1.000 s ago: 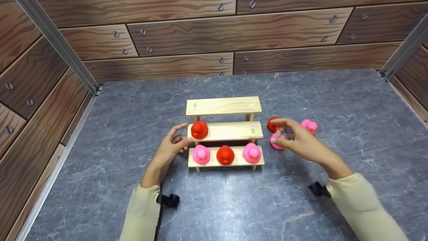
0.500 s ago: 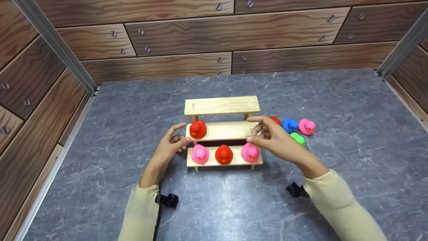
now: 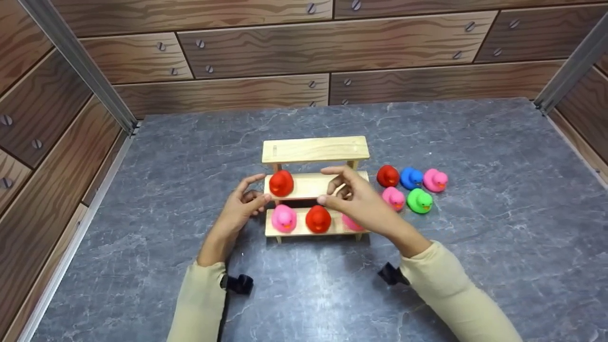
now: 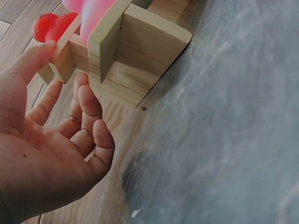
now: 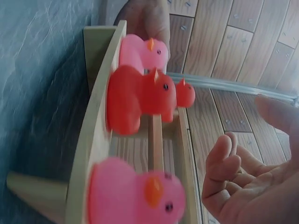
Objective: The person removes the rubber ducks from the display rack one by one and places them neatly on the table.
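Note:
A three-step wooden stand [image 3: 313,149] is on the table. My left hand [image 3: 237,209] grips the left end of its middle step, thumb at the front corner and index finger at the back. Beside those fingertips sits a red rubber duck [image 3: 281,184]. The bottom step carries a pink duck [image 3: 284,219], a red duck [image 3: 318,219] and another pink duck [image 5: 135,193], partly hidden by my right hand in the head view. That right hand [image 3: 361,204] hovers over the middle step, thumb and index finger apart, holding nothing; in the right wrist view its other fingers curl loosely.
Right of the stand, several ducks are grouped on the grey marbled table [image 3: 190,166]: a red one [image 3: 388,176], a blue one [image 3: 411,178], a green one [image 3: 420,201] and two pink ones. Wood-patterned walls [image 3: 266,52] enclose the table's back and sides.
My right hand has moved left, from beside the loose ducks to above the middle step, uncovering those ducks. The left hand keeps its place at the stand.

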The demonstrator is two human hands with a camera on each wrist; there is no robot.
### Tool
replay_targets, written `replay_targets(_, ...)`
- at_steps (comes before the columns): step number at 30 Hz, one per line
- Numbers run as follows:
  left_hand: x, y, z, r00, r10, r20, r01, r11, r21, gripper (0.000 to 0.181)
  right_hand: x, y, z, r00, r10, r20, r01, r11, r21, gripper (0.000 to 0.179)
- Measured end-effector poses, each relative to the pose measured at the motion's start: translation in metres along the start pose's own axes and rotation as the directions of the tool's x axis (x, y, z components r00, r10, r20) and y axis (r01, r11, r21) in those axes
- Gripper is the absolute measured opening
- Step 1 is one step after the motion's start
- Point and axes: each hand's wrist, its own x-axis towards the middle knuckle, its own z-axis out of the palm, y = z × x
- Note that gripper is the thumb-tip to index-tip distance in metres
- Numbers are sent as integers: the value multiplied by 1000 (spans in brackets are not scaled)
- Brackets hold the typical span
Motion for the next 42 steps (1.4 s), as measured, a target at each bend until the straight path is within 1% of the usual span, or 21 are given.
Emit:
replay_targets(3,-1,0,0,1000,5,3,-5,1000,-6,55,2,-2,8,1000,-14,-7,14,1000,6,52)
replay_targets(9,-1,0,1,1000,12,-1,-12,1000,-8,55,10,-8,26,998,-44,-50,45,999,17,50)
replay_targets(15,0,-1,1,1000,20,1,-20,1000,-15,54,19,-8,38,996,-5,-90,7,1000,22,51)
replay_targets(18,1,-1,2,1000,23,3,-23,999,-25,54,22,-7,43,996,12,-92,-10,1000,18,51)
replay_targets(23,1,0,3,1000,21,6,-21,1000,-20,54,26,-7,49,996,12,-86,-12,1000,8,50)
replay_targets(30,3,3,4,1000,13,20,-13,1000,-15,54,31,-9,53,993,34,-117,-34,999,0,48)
replay_targets(35,2,2,3,1000,-2,14,2,1000,0,55,36,-9,56,989,45,-139,-46,999,-10,45)
replay_targets(39,1,1,1,1000,-2,8,2,1000,13,55,38,-8,59,988,48,-150,-49,999,-8,48)
replay_targets(42,1,0,0,1000,3,7,-3,1000,-6,55,40,-6,62,986,61,-154,-63,998,-14,50)
